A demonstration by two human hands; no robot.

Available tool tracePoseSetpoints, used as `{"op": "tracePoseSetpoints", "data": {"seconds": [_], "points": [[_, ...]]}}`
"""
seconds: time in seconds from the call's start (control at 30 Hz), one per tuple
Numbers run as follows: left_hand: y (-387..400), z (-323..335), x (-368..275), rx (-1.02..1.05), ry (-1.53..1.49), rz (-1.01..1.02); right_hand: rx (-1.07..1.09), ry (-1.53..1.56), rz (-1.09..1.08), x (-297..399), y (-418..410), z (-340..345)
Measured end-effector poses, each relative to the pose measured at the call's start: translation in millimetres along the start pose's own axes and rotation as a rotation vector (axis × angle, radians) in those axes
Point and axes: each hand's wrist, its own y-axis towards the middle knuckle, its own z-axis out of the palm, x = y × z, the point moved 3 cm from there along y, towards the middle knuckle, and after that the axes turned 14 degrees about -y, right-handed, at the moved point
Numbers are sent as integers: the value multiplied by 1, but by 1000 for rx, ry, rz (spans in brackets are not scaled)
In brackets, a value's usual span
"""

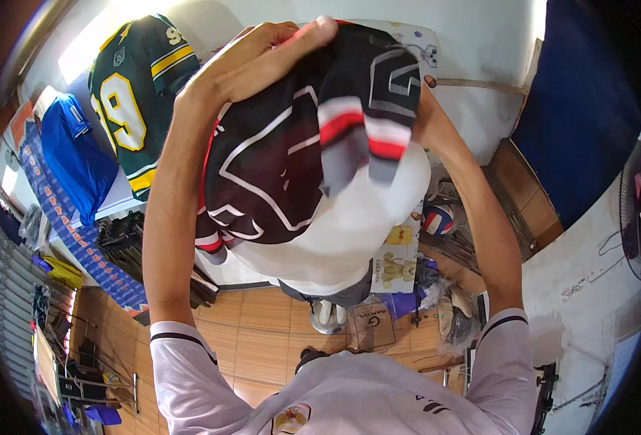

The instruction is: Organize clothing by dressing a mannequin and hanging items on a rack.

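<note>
A black jersey (277,179) with red, white and grey trim and a white-outlined figure hangs bunched over the upper part of a white mannequin torso (347,239). Its striped sleeve ends (388,136) are blurred. My left hand (271,60) grips the top of the jersey, thumb extended along it. Behind the sleeve on the right, my right hand is hidden; only the wrist and forearm (434,122) show, against the cloth. Grey shorts (326,293) cover the mannequin's lower end, above a round metal base (328,321).
To the left hang a green and yellow jersey (122,114) and a blue shirt (76,157). Dark clothes on hangers (122,239) are below them. At right are a ball (437,220), a cardboard box (372,326), plastic bags (459,331) and a fan (633,212).
</note>
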Motion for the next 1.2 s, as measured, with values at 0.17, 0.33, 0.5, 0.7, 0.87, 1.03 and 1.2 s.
{"op": "tracePoseSetpoints", "data": {"seconds": [0.17,0.33,0.5,0.7,0.87,1.03,1.2], "points": [[4,0,-18,77,34,-93,-56,-129,137,6,-46,-30],[3,3,-27,165,68,-88,-145,-389,316,17,-76,-44],[3,-1,-22,177,18,-31,-257,-259,338,0,-93,-39],[4,-3,-20,264,23,-32,-448,-48,406,-29,-132,-22],[-8,-10,-30,225,-35,40,-561,-4,310,-70,-172,30],[-7,-14,-22,193,-29,-37,-619,736,466,-142,-226,108],[0,-15,-8,217,-82,-22,-679,184,282,-119,-280,176]]}}
